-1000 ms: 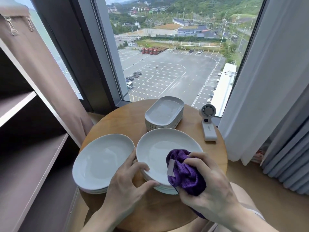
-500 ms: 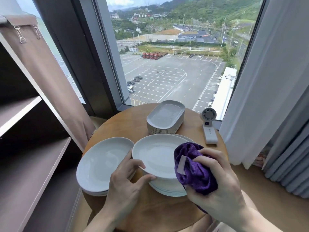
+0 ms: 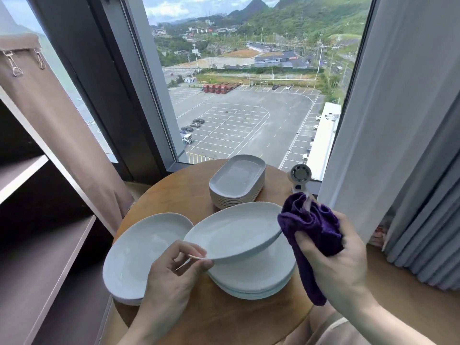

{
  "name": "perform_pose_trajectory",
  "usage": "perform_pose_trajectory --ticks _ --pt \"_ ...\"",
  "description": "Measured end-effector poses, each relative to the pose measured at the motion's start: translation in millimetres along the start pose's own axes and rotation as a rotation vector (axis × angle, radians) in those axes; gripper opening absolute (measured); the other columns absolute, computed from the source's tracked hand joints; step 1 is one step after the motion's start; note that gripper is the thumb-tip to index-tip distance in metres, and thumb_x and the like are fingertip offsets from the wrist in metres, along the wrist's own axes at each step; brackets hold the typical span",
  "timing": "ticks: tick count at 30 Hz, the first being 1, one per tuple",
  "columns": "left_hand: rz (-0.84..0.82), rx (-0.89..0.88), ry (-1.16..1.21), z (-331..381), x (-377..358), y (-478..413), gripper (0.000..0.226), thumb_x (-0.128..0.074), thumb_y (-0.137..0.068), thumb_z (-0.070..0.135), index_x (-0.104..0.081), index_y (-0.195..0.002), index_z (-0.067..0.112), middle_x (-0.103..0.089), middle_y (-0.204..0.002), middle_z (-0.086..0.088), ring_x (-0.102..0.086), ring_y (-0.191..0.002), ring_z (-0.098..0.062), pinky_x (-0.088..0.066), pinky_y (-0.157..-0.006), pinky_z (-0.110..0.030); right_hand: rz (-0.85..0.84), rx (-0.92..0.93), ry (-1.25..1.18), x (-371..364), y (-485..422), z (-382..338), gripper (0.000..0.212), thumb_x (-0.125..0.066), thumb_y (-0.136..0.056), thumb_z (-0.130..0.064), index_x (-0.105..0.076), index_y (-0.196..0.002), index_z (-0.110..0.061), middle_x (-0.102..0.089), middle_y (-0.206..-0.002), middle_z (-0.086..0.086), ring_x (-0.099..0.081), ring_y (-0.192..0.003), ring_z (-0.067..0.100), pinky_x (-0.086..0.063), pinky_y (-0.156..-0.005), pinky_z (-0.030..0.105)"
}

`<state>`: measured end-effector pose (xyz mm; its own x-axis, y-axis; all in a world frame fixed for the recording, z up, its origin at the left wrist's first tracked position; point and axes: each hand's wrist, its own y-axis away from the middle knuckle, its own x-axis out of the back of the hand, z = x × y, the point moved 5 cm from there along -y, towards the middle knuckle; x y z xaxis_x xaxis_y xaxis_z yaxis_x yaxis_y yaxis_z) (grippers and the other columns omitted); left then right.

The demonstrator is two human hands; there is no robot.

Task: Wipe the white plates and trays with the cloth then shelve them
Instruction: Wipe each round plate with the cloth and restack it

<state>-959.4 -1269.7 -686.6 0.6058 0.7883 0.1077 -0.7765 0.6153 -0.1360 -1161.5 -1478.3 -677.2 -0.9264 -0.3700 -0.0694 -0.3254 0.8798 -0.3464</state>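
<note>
White plate (image 3: 234,230), tilted and held above its stack (image 3: 254,277) at the centre of a round wooden table (image 3: 179,195). A person's left hand (image 3: 174,277) pinches the plate's rim at 7 o'clock between thumb and curled fingers. The right hand (image 3: 331,260) has its fingers closed round a bunched purple cloth (image 3: 311,225), which meets the rim at 3 o'clock, one end hanging below the palm. A second pile of plates (image 3: 139,255) lies at the table's 9 o'clock, a stack of oblong trays (image 3: 236,180) at 12 o'clock and a small white fan (image 3: 300,176) at 2 o'clock. Shelves (image 3: 37,257) stand beyond the table at 9 o'clock.
</note>
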Motion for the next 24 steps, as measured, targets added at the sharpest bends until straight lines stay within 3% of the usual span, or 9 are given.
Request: perform_pose_trajectory --ticks 3,5,7,9,11,16,18,20,24 --pt "0.000 0.078 0.076 -3 3 -1 0.037 -0.088 -0.069 0.046 -0.067 -0.072 0.016 -0.074 -0.090 -0.011 -0.068 -0.087 -0.027 -0.052 -0.086 -0.035 0.027 -0.103 -0.062 4 -6 8 0.044 -0.092 -0.066 -0.050 -0.070 -0.102 -0.038 -0.077 -0.091 -0.001 -0.075 -0.080 0.022 -0.061 -0.070 0.033" --pt "0.024 0.160 0.129 -7 8 -4 0.057 -0.093 -0.053 0.062 -0.066 -0.071 0.015 -0.073 -0.090 -0.017 -0.066 -0.089 -0.032 -0.050 -0.093 -0.047 0.032 -0.152 -0.085 7 -8 13 0.036 -0.088 -0.070 -0.045 -0.072 -0.101 -0.035 -0.078 -0.087 0.004 -0.075 -0.076 0.028 -0.062 -0.065 0.039" --pt "0.056 0.233 0.283 -8 10 -6 0.061 -0.096 -0.046 0.062 -0.067 -0.071 0.014 -0.072 -0.097 -0.024 -0.069 -0.094 -0.036 -0.056 -0.095 -0.045 0.035 -0.199 -0.103 8 -9 18 0.037 -0.083 -0.069 -0.045 -0.071 -0.102 -0.031 -0.077 -0.083 0.011 -0.074 -0.071 0.037 -0.061 -0.060 0.043" --pt "0.079 0.295 0.473 -5 7 -7 0.044 -0.083 -0.068 0.047 -0.073 -0.083 0.007 -0.070 -0.116 -0.028 -0.070 -0.105 -0.043 -0.059 -0.091 -0.042 0.027 -0.211 -0.077 8 -10 22 0.036 -0.085 -0.074 -0.040 -0.071 -0.104 -0.028 -0.077 -0.084 0.013 -0.073 -0.073 0.040 -0.062 -0.068 0.055" --pt "0.053 0.341 0.596 -1 1 -8 0.039 -0.060 -0.081 0.038 -0.080 -0.093 0.008 -0.071 -0.123 -0.016 -0.067 -0.109 -0.049 -0.062 -0.083 -0.042 0.010 -0.212 -0.050 7 -10 25 0.035 -0.086 -0.076 -0.037 -0.071 -0.106 -0.030 -0.077 -0.090 0.010 -0.074 -0.081 0.037 -0.060 -0.078 0.061" --pt "-0.047 0.540 0.806 7 -17 3 0.046 -0.055 -0.080 0.045 -0.081 -0.103 0.015 -0.071 -0.127 -0.012 -0.060 -0.108 -0.064 -0.064 -0.071 -0.048 -0.056 -0.166 -0.018 -1 -6 24 0.034 -0.088 -0.076 -0.031 -0.070 -0.105 -0.036 -0.077 -0.094 0.002 -0.075 -0.083 0.026 -0.062 -0.076 0.048" --pt "-0.090 0.642 0.883 7 -27 10 0.050 -0.067 -0.074 0.047 -0.080 -0.107 0.011 -0.068 -0.131 -0.015 -0.056 -0.108 -0.070 -0.063 -0.068 -0.052 -0.054 -0.151 0.000 -1 -5 25 0.039 -0.090 -0.074 -0.032 -0.070 -0.107 -0.035 -0.077 -0.095 -0.005 -0.075 -0.085 0.015 -0.060 -0.073 0.026" --pt "-0.181 0.715 0.933 8 -38 18 0.060 -0.088 -0.060 0.044 -0.079 -0.107 0.008 -0.069 -0.129 -0.014 -0.052 -0.110 -0.073 -0.063 -0.068 -0.054 -0.050 -0.147 0.020 -1 -4 26 0.039 -0.090 -0.077 -0.023 -0.070 -0.109 -0.032 -0.077 -0.094 -0.009 -0.074 -0.085 0.009 -0.056 -0.072 0.017" --pt "-0.290 0.825 0.991 8 -48 25 0.083 -0.103 -0.034 0.031 -0.076 -0.106 -0.002 -0.069 -0.126 -0.020 -0.049 -0.113 -0.074 -0.064 -0.067 -0.051 -0.044 -0.156 0.025 0 -4 26 0.039 -0.088 -0.076 -0.022 -0.070 -0.109 -0.029 -0.078 -0.093 -0.006 -0.075 -0.084 0.013 -0.059 -0.075 0.028"
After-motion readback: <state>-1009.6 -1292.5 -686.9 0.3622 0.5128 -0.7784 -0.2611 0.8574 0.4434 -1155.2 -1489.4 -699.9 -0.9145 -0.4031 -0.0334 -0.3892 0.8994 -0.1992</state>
